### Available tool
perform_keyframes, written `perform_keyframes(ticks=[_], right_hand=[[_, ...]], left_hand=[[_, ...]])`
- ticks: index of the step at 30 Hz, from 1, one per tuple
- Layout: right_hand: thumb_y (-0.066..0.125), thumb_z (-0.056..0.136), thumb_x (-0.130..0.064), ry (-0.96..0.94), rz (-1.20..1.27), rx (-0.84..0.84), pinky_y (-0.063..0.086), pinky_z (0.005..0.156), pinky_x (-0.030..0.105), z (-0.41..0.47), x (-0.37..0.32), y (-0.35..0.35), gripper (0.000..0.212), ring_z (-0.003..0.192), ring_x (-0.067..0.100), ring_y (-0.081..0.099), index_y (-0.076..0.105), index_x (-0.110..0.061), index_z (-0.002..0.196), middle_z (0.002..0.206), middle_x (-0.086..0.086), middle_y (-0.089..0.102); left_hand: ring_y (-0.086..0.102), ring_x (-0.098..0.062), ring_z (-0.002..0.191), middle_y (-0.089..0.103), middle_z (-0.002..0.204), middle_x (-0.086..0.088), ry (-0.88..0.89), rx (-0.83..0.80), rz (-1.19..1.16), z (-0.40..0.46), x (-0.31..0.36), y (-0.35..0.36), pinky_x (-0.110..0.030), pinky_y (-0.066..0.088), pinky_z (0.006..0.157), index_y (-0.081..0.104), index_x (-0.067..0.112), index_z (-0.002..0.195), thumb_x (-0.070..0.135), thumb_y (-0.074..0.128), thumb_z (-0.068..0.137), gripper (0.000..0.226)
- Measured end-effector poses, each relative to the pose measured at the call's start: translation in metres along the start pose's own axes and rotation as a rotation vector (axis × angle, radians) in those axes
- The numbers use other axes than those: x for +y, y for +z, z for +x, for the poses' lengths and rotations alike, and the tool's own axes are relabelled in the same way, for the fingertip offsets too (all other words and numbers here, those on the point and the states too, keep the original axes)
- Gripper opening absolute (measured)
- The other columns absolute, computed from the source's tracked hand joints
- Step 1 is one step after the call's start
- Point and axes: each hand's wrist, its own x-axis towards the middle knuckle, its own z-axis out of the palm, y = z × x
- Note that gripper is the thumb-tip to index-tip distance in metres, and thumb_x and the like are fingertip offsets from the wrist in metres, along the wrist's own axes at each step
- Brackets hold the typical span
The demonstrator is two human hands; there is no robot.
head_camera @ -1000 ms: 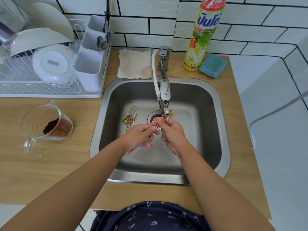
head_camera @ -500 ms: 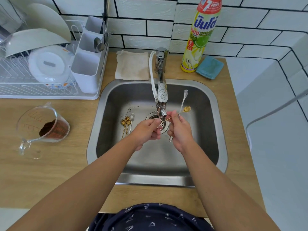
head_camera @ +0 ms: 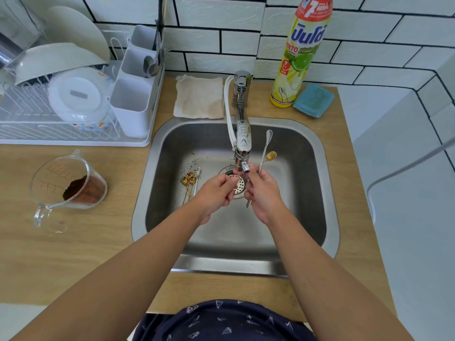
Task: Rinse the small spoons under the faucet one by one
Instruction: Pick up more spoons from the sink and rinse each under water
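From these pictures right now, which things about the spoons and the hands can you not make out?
- Head view: whether water runs from the faucet; no stream is clear.
- What the left hand pinches, hidden by its curled fingers.
- How many spoons lie in the sink at the dirty pile; they overlap and are too small.
- The grip of the right hand on the silver spoon and gold spoon, hidden by its back.

White brick-pattern wall tiles [head_camera: 236, 38] with dark grout run along 12 o'clock and turn the corner toward 3 o'clock. Light wood-grain countertop [head_camera: 61, 254] spans 9 o'clock through 6 o'clock. Pale flat surface [head_camera: 406, 230] at 3 o'clock, beside the counter's edge; a thin pale curved line crosses it, kind unclear. Lighting even and bright, shadows soft.
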Motion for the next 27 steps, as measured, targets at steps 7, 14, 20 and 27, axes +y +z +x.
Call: perform_keyframes(ticks=[7, 14, 20, 27], right_hand=[[0.047, 0.108, -0.044, 0.07, 0.058, 0.015, 0.035, 0.036, 0.023, 0.001, 0.009, 0.001, 0.045, 0.044, 0.014, 0.043, 0.063, -0.003, 0.114, 0.1, 0.017, 0.062], [0.04, 0.111, -0.035, 0.037, 0.168, 0.038, 0.052, 0.065, 0.029, 0.0, 0.01, 0.0, 0.039, 0.065, 0.008, 0.06, 0.054, -0.014, 0.082, 0.103, 0.015, 0.07], [0.038, 0.113, -0.021, 0.066, 0.351, 0.093, 0.041, 0.047, 0.019, -0.002, 0.01, -0.009, 0.031, 0.048, 0.006, 0.045, 0.052, -0.009, 0.088, 0.085, 0.005, 0.076], [0.046, 0.108, -0.023, 0.145, 0.471, 0.078, 0.025, 0.037, 0.018, -0.002, 0.015, -0.02, 0.022, 0.036, 0.005, 0.025, 0.06, -0.013, 0.095, 0.089, 0.008, 0.078]], left_hand=[[0.05, -0.005, 0.055, 0.067, 0.075, 0.008, -0.066, -0.223, -0.027, -0.014, -0.002, 0.008, -0.022, 0.052, 0.064, 0.058, 0.014, 0.1, 0.016, 0.048, 0.106, 0.012], [0.04, -0.008, 0.046, 0.062, 0.063, -0.002, -0.067, -0.11, 0.034, -0.015, -0.015, 0.009, -0.016, 0.036, 0.047, 0.061, 0.01, 0.085, 0.028, 0.059, 0.102, 0.025], [0.056, -0.008, 0.06, 0.07, 0.071, 0.005, -0.112, -0.056, 0.41, -0.006, -0.034, -0.021, -0.022, 0.044, 0.057, 0.061, 0.016, 0.086, 0.046, 0.064, 0.095, 0.032], [0.058, -0.03, 0.101, 0.058, 0.121, -0.018, -0.12, 0.276, 1.016, 0.031, -0.065, -0.065, -0.039, 0.049, 0.082, 0.054, 0.006, 0.12, 0.025, 0.052, 0.102, 0.026]])
